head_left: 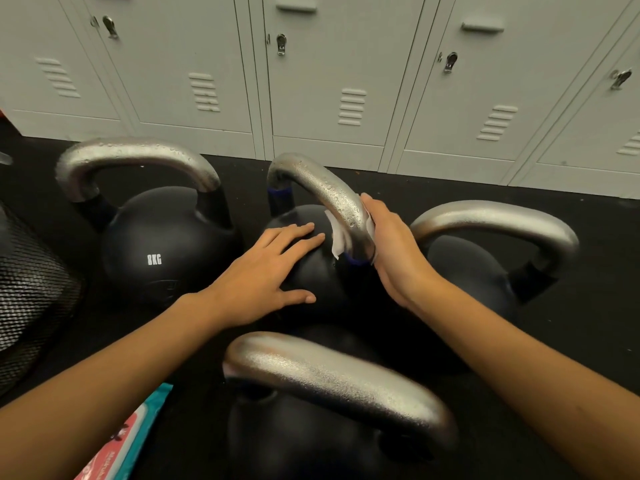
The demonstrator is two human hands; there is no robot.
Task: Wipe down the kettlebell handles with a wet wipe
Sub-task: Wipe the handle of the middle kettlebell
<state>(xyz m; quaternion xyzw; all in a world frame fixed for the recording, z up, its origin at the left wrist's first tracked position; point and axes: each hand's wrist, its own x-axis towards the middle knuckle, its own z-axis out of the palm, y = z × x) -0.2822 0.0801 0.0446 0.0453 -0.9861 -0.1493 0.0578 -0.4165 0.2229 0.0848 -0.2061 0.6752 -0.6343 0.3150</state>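
Observation:
Several black kettlebells with silver handles stand on the dark floor. The middle kettlebell has a wet, droplet-covered handle. My right hand grips the near right leg of that handle with a white wet wipe wrapped round it. My left hand rests flat with straight fingers on the round body of the same kettlebell. An 8KG kettlebell stands to the left, another kettlebell to the right, and a fourth kettlebell closest to me.
A pack of wet wipes lies on the floor at the bottom left. A black mesh object sits at the left edge. Grey lockers line the wall behind the kettlebells.

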